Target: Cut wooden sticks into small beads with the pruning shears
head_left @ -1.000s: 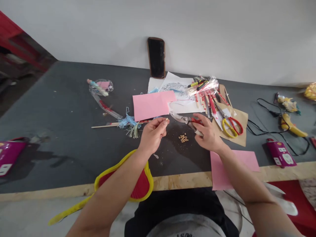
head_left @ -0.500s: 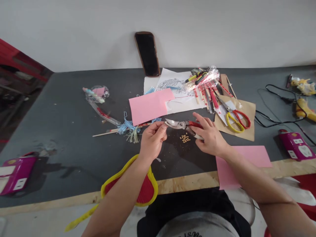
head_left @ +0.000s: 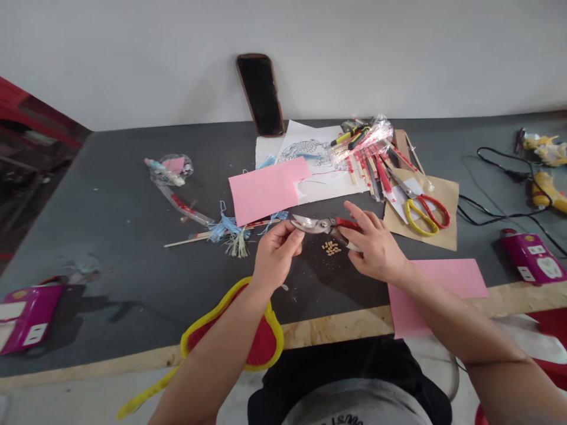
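Shears with a curved silver blade and red-covered handles (head_left: 326,225) are held level above the dark grey tabletop (head_left: 133,189), pointing towards the person's left. The right hand (head_left: 376,245) is curled around their handles, its forefinger lifted clear and stretched forward. The left hand (head_left: 277,251) is at the other end, thumb and forefinger bunched right by the blade tips; whether they pinch anything there, or how tightly they close, cannot be told. On the tabletop below, between the hands, is a loose heap of small tan cut pieces (head_left: 331,248). Beyond the left hand, a pink rectangular sheet (head_left: 263,192) overlaps white paper with a black line drawing (head_left: 305,149), with light blue thread tassels (head_left: 224,229) at its nearer left corner. Scissors with one yellow and one red handle loop (head_left: 427,213) lie on a flat brown paper piece (head_left: 444,182) beyond the right hand. The right forearm crosses over a second pink sheet (head_left: 456,278) that hangs past the table's front edge, while the left forearm passes over a rounded red piece bordered in fuzzy yellow (head_left: 261,342).
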A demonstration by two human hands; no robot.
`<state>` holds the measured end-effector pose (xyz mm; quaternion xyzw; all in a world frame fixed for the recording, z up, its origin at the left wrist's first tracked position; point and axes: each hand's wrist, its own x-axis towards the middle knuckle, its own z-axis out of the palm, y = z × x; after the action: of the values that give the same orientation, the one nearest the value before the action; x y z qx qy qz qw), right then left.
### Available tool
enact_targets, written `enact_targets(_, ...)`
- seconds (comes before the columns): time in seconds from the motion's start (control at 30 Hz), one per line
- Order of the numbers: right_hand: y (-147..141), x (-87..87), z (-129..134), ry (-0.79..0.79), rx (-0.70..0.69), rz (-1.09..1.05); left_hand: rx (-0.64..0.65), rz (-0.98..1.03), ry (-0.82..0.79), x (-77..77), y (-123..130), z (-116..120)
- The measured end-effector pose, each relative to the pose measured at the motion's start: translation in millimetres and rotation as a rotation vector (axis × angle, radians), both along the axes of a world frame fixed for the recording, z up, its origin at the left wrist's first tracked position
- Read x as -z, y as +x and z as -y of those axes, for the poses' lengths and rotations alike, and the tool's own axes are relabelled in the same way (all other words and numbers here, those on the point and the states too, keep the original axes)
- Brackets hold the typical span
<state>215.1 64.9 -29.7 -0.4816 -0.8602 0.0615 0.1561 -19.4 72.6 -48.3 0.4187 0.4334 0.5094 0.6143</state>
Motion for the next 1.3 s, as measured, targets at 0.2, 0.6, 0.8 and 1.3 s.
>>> enact_targets(0.2, -2.0, 6.1, 0.9, -0.036, 0.007, -0.039, 0.010, -0.036, 0.032, -1.0, -1.9, 0.8)
enact_targets(0.6, -7.0, 4.4, 1.6, -0.066, 0.094, 0.025, 0.012, -0.129, 0.104, -4.6, -0.6, 7.1)
enact_targets(0.8, -5.2, 3.9, -0.8, -0.052, 0.088, 0.051, 0.014, -0.116, 0.109, -3.8, 1.1, 8.4)
enact_targets(1.3, -5.5, 3.7, -3.4, -0.053, 0.097, 0.089, -0.081, -0.119, 0.124, -1.4, 3.7, 4.4)
